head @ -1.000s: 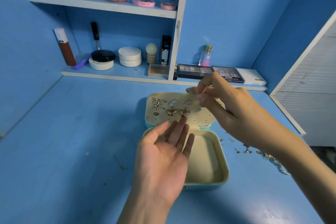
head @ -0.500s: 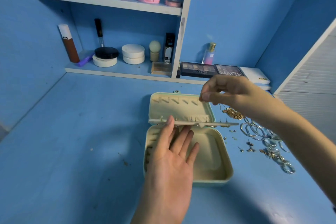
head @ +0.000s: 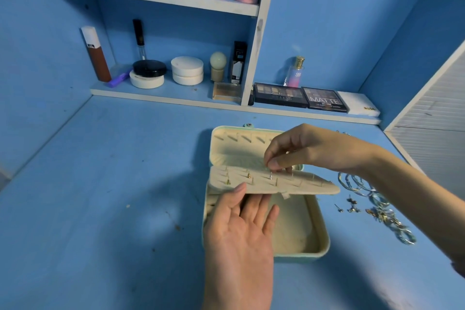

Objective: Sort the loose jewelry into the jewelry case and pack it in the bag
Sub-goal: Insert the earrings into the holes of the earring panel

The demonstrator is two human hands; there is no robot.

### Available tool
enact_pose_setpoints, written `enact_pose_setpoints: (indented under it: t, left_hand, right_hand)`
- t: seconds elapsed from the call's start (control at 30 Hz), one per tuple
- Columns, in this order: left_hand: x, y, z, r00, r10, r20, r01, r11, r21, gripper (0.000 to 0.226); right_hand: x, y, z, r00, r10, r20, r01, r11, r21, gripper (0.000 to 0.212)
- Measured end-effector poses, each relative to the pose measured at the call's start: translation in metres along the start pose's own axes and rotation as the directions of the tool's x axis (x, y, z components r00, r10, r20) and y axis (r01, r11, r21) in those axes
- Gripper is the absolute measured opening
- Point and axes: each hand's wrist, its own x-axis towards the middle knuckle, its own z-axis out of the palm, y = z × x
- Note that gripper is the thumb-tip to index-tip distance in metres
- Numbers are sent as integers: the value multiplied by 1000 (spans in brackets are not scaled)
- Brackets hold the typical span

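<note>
- Jewelry case (head: 325, 246): mint outside, cream inside, open on the tabletop (head: 100, 184), earring panel (head: 302, 185) folded nearly level over its base.
- Loose jewelry (head: 357, 184): hoops and studs scattered to its right.

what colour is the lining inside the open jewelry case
Cream fabric lining, inside the mint-green jewelry case; head view.

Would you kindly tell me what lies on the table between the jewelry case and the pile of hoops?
In the head view, a few loose studs lie on the table between the jewelry case and the hoops.

Desk (head: 113, 184) left of the jewelry case (head: 324, 246) gives passage — loose jewelry (head: 377, 211), seemingly 1 tangle, clutters the right.
</note>
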Motion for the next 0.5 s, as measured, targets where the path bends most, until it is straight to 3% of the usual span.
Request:
enact_pose_setpoints:
  t: [0.5]
  left_hand:
    - [1,-1,-4,1000,-10,18,9,1000,19,108]
  right_hand:
    - [2,-8,1,1000,4,19,-1,992,-125,8]
